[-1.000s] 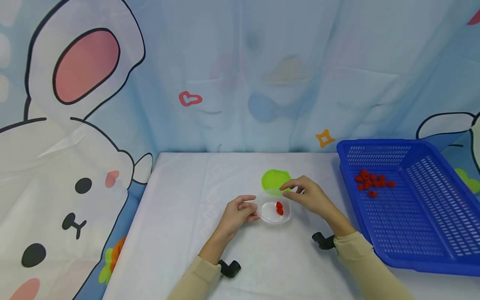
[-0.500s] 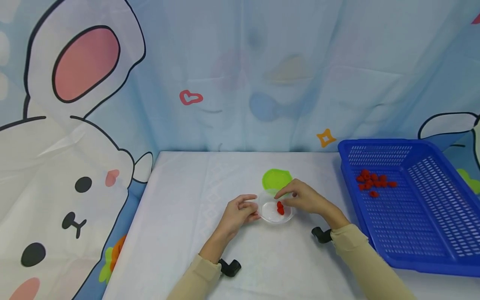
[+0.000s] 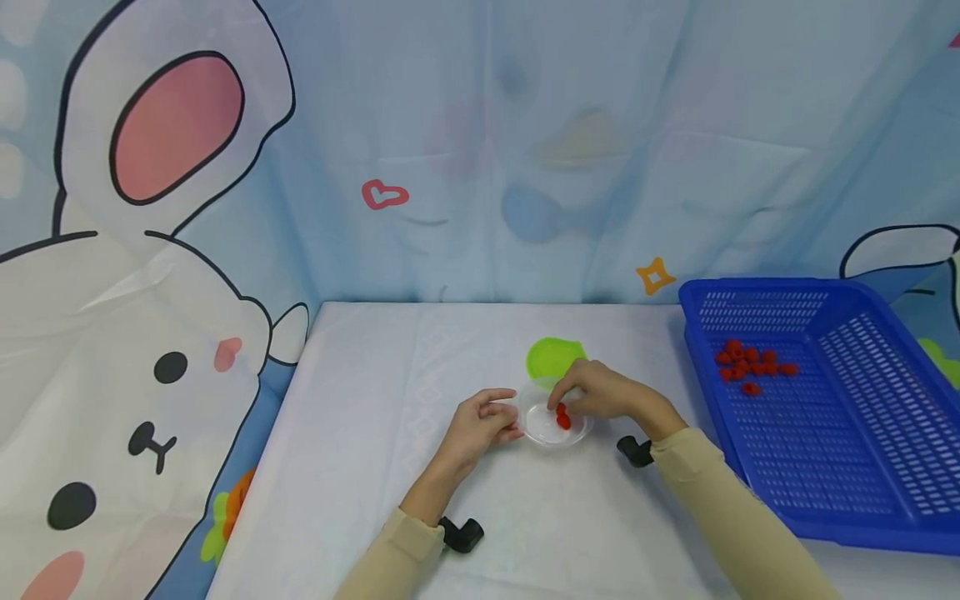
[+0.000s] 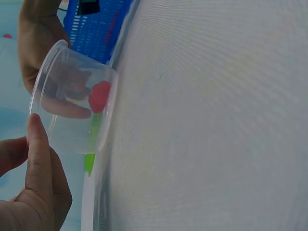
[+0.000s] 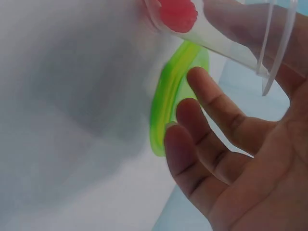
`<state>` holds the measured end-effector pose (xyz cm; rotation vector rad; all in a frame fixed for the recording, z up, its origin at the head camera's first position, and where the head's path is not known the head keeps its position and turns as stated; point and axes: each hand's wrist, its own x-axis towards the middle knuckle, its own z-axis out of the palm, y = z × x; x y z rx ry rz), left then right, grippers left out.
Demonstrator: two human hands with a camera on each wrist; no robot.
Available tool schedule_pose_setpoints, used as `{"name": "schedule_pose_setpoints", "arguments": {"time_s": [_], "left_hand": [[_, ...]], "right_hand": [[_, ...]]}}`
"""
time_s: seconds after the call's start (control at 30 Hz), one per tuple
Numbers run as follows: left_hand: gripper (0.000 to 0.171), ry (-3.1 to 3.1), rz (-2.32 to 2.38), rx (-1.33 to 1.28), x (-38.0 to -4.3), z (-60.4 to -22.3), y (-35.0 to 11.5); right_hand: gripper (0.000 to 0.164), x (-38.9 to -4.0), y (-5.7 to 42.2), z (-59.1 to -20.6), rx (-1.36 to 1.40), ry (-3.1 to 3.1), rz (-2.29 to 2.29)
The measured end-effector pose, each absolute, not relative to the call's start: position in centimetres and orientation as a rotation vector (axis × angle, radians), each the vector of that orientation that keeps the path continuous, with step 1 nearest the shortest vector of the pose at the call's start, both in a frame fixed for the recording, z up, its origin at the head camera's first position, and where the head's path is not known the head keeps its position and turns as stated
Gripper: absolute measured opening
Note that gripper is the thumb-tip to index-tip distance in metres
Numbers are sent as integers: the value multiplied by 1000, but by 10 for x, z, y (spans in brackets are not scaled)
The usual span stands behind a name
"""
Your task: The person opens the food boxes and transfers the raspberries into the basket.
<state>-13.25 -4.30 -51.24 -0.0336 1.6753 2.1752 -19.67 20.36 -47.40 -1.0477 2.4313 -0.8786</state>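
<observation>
A clear plastic tub (image 3: 540,429) stands on the white-covered table with two small red berries (image 3: 563,422) inside. My left hand (image 3: 478,423) pinches the tub's near-left rim, thumb and finger meeting there in the left wrist view. From the right, my right hand (image 3: 600,392) reaches into the tub with bent index finger and thumb. Their tips are right at a bumpy raspberry-like berry (image 4: 99,96); I cannot tell if they grip it. Its other fingers (image 5: 211,103) hang outside, near a green lid (image 3: 551,358) that lies behind the tub.
At the right sits a large blue slotted basket (image 3: 825,467) holding a cluster of several red berries (image 3: 742,360). A light-blue cartoon curtain (image 3: 465,150) hangs behind the table's back edge. Both wrists carry a black camera mount (image 3: 462,535).
My right hand has come down from above the tub's back rim, its index finger and thumb now inside beside the berries. The left hand keeps its place at the rim.
</observation>
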Motion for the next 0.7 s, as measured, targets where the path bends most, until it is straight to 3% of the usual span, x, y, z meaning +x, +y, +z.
{"name": "schedule_pose_setpoints", "arguments": {"time_s": [0.3,0.7], "left_hand": [[39,1666,2180,-15,-132,-511,-43],[39,1672,2183,-14,-132,-510,-44]], "right_hand": [[31,-200,193,-471,-823,2402,-700],[25,-198,191,-471,-816,2382,-671]]}}
